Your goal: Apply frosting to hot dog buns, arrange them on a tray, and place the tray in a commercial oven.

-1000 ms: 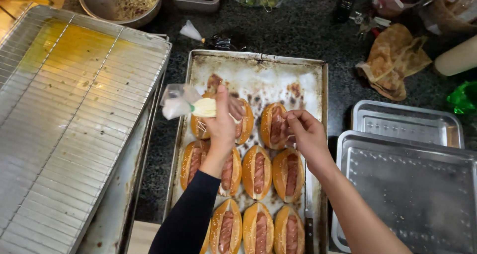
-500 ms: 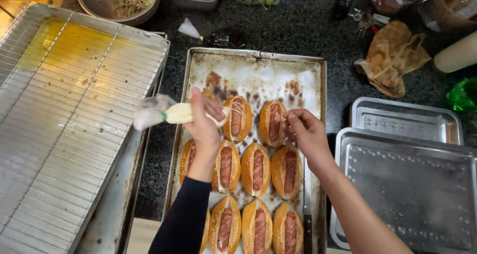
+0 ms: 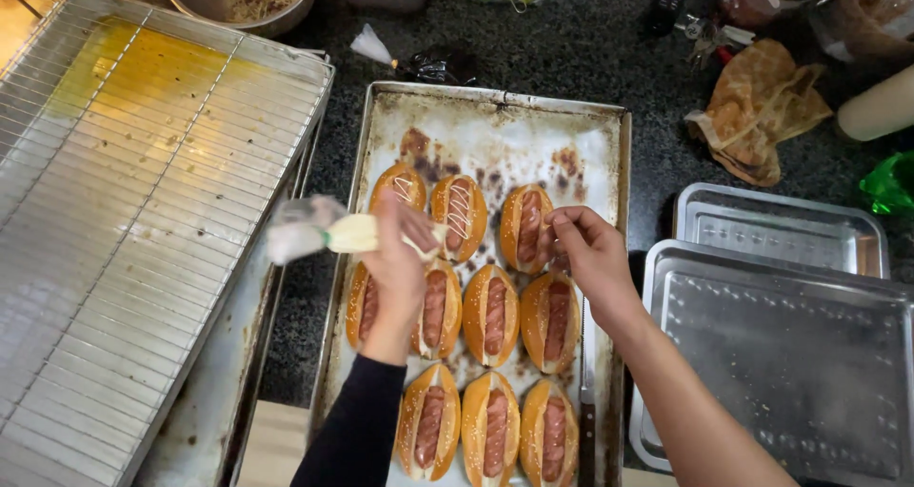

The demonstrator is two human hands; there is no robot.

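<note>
Left hand: closed round a soft piping bag of pale sauce, tail of the bag trailing left, nozzle end pointing right over the top row of buns.
Right hand: fingers loosely curled, holding nothing that I can make out; fingertips touch the side of the third bun in the top row, steadying it.
Sauced buns: the first bun and second bun of the top row already carry thin white zigzag lines across the sausage.
Unsauced buns: the third top bun, the middle row and the bottom row show bare sausages.
Baking tray: stained, paper-lined, on the dark worktop, holding all nine buns in three rows.
Step in hand, as I judge it: piping sauce bun by bun, left to right.
Doing it well: squeeze evenly from the bag's back, keep the nozzle just above the sausage, sweep short side-to-side strokes along its length, and stop pressure before lifting so no tail drips on the paper.
Steadying: keep the right fingertips on the bread's flank, clear of the line.
Nearby: wire rack to the left, empty steel trays to the right, crumpled brown paper beyond.
</note>
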